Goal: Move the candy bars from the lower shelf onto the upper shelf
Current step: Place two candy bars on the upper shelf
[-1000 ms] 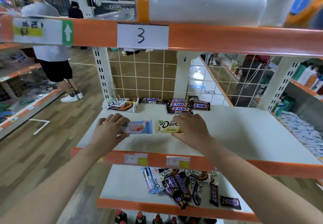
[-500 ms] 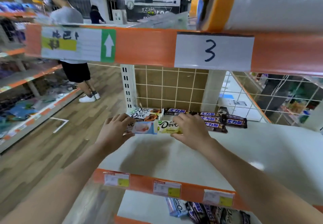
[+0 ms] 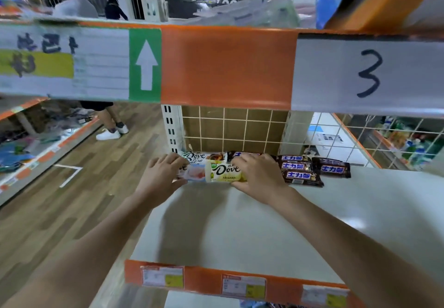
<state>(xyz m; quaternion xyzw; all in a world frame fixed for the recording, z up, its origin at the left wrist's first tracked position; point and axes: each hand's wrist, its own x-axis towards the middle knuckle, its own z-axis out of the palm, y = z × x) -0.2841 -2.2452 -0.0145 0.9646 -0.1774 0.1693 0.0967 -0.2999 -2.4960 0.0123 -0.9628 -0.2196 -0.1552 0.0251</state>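
Holding: left hand [image 3: 161,177] pinches a pink bar [image 3: 195,173], right hand [image 3: 258,176] pinches a yellow Dove bar [image 3: 224,171], mid-frame.
Why: likely sliding both back to join the stocked bars [image 3: 301,169] at the rear.
Surface: pale upper shelf [image 3: 240,230], orange lip.
Room: shop aisle, wood floor [image 3: 72,199], a person upper left.

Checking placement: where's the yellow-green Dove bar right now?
Head view, centre: the yellow-green Dove bar is at the upper shelf's back, gripped by the right hand, beside the pink bar.
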